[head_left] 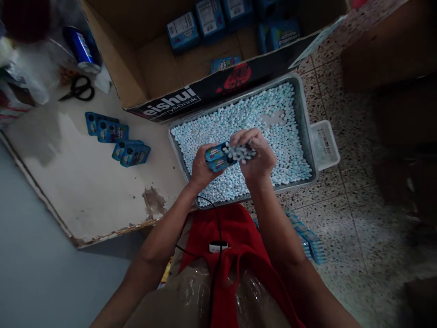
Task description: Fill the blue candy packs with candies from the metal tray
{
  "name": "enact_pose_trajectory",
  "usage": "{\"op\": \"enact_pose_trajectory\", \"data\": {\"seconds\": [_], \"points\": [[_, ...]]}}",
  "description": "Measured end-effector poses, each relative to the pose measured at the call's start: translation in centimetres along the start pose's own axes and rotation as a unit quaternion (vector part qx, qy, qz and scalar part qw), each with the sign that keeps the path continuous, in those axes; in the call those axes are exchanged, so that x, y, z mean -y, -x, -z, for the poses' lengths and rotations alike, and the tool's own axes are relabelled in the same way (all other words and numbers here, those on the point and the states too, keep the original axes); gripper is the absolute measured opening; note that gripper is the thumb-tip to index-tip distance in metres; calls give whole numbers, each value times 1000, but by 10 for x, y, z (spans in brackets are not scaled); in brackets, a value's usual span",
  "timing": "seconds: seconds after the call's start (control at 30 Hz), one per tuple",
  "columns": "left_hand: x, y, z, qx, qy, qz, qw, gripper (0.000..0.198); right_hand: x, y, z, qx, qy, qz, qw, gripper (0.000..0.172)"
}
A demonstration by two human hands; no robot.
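My left hand (200,167) is closed around two small blue candy boxes (215,159), held side by side above the tray. Cupped beside their right ends, my right hand (256,152) holds a heap of small pale candies (241,152). Some of these candies sit right at the ends of the boxes; whether any are inside is hidden. Beneath both hands lies a grey metal tray (309,152) spread with many white and light-blue candies (218,120). To the left, several more blue candy boxes (112,131) lie in overlapping pairs on the worn table.
An open cardboard carton (136,68) with several blue boxes (183,32) inside stands behind the tray. Black scissors (80,89) and a blue can (80,48) are at the back left of the table (99,196). A clear plastic container (326,145) sits at the tray's right.
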State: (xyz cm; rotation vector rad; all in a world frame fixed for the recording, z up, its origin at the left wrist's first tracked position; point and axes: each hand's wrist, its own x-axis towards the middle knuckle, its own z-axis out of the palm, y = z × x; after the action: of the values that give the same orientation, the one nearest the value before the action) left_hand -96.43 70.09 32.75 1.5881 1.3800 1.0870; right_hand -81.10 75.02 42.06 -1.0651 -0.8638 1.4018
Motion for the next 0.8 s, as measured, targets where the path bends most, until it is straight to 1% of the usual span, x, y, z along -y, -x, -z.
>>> {"op": "enact_pose_trajectory", "data": {"seconds": [0.1, 0.17, 0.2, 0.27, 0.33, 0.37, 0.43, 0.47, 0.53, 0.57, 0.6, 0.67, 0.73, 0.8], "points": [[-6, 1, 1, 35, -52, 14, 998, 80, -10, 1, 2, 6, 36, 37, 999, 47], [-8, 3, 5, 46, -76, 27, 996, 80, -15, 5, 3, 20, 26, 49, 998, 48], [-8, 3, 7, 43, -88, 28, 995, 79, -16, 8, 2, 32, 17, 49, 998, 50], [-5, 4, 11, 19, -109, 19, 994, 75, -16, 13, 2, 56, 4, 35, 998, 55], [1, 3, 13, -4, -120, -14, 993, 67, -14, 18, 4, 64, -2, 20, 998, 62], [5, 2, 14, -2, -119, -40, 992, 61, -13, 19, 7, 51, -11, 16, 999, 64], [14, -2, 13, 13, -104, -92, 990, 51, -13, 21, 18, -12, -40, 9, 999, 64], [19, -4, 13, 17, -92, -108, 990, 50, -15, 21, 26, -53, -49, 6, 997, 63], [27, -7, 11, 13, -56, -115, 992, 55, -22, 23, 44, -122, -34, -9, 992, 57], [30, -8, 9, 8, -34, -104, 994, 60, -26, 25, 54, -141, -10, -22, 990, 54], [31, -7, 8, 1, -11, -89, 996, 65, -31, 27, 62, -148, 26, -32, 988, 51], [31, -4, 5, -12, 35, -46, 998, 75, -40, 32, 76, -137, 127, -38, 982, 45], [30, 1, 2, -15, 73, -11, 997, 83, -46, 36, 84, -135, 240, -24, 961, 43], [28, 4, 1, 2, 97, -4, 995, 84, -47, 37, 84, -126, 326, -20, 937, 49]]}}
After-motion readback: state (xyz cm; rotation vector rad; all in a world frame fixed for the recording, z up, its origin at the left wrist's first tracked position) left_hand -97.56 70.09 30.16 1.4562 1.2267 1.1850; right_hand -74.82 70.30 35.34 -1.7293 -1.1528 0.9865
